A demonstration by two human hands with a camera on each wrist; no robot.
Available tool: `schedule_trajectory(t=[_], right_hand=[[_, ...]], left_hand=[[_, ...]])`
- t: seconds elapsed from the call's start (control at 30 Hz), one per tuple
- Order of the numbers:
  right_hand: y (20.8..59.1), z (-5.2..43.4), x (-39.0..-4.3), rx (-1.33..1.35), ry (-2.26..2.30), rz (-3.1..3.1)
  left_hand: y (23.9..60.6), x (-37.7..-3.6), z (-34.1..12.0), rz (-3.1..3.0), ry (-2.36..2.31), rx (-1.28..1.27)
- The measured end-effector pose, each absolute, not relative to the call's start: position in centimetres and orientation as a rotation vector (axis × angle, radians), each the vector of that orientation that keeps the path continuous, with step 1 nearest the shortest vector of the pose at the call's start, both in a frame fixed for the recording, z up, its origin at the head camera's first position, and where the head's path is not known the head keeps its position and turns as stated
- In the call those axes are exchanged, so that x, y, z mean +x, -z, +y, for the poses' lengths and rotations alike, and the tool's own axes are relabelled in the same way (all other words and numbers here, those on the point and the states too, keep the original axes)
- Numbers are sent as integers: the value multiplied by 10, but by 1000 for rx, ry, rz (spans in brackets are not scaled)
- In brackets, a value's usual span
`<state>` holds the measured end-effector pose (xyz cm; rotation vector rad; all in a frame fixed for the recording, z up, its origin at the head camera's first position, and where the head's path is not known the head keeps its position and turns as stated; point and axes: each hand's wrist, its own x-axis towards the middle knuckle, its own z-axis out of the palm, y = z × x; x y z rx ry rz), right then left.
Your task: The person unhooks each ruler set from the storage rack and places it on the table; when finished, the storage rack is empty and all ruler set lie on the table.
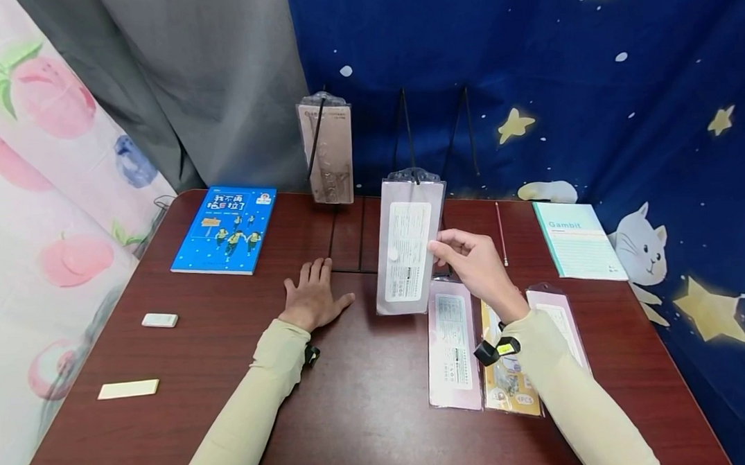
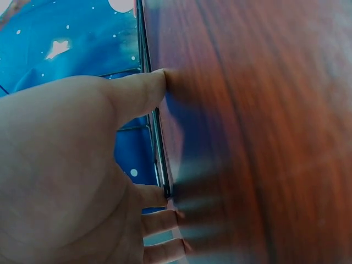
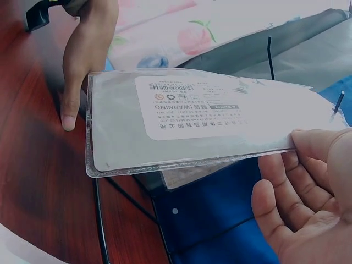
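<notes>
Nearest you, a pale strip (image 1: 128, 389) lies by the left edge of the table (image 1: 356, 427), with a white block (image 1: 160, 320) beyond it. Toward the right edge lie a pink packet (image 1: 453, 354), a yellow packet (image 1: 513, 393) and a third packet (image 1: 553, 304), the last two partly under your right sleeve (image 1: 572, 383). Your left hand (image 1: 313, 297) rests palm-down with its fingers spread, just beside the rack (image 1: 349, 270). Your right hand (image 1: 473, 259) pinches the right edge of the held packet (image 1: 407, 248), thumb on the face, fingers behind. That packet hangs upright above the table; its clear top flap meets a prong's tip, seemingly threaded on it. It should be light and fairly stiff, in a slick sleeve that could slip or swing; the side edge, higher toward the flap, looks the surest hold. Further off, a book (image 1: 224, 230) sits at the far left corner, a notebook (image 1: 580, 241) and a red stick (image 1: 501, 234) toward the far right. Beyond the far edge, a hanging packet (image 1: 337, 147) is on the left prong.
</notes>
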<state>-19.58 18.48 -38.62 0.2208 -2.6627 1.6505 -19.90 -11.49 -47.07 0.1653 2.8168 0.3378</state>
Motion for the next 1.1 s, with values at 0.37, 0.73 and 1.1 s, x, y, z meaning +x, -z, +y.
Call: schedule_trajectory(t=[0.37,0.73,1.1], right_hand=[[384,187,-177,237,-1680,-2658],[392,190,-157,291,-1682,-2687],[425,189,-147,164,-1714,-2849]], left_hand=[[471,-199,-116,2827,-326,169],[476,-202,-115,2828,-337,167],[471,-199,-115,2832,-328,163]])
